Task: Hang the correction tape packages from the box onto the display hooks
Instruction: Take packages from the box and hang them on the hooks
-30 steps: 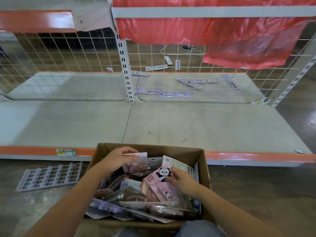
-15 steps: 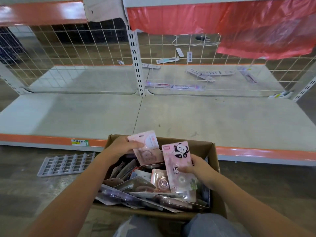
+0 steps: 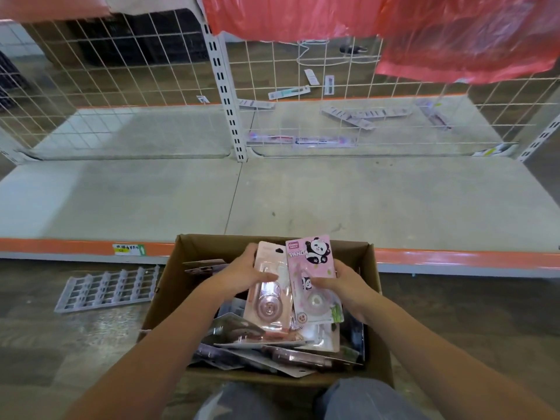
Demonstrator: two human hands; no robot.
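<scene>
Cardboard, brown and open-topped: a box sits on the floor directly below the head camera, and both hands are raised just above it. The left hand grips a pale pink correction tape package, thumb across its clear blister and fingers curled behind its left edge. The right hand pinches a pink panda package at its right edge, thumb on the front. The two packages stand upright side by side, edges overlapping between the hands. Beneath the hands, more blister packages lie heaped in the box, overlapping so they cannot be counted. To the left of the left hand, a grey plastic grid lies flat on the floor. Beyond both hands stretches a bare grey shelf with an orange front edge, backed by white wire mesh and a slotted upright. Behind the mesh, scattered label strips lie on a farther shelf, too blurred to read. Red plastic sheeting hangs above, cut off by the top edge.
</scene>
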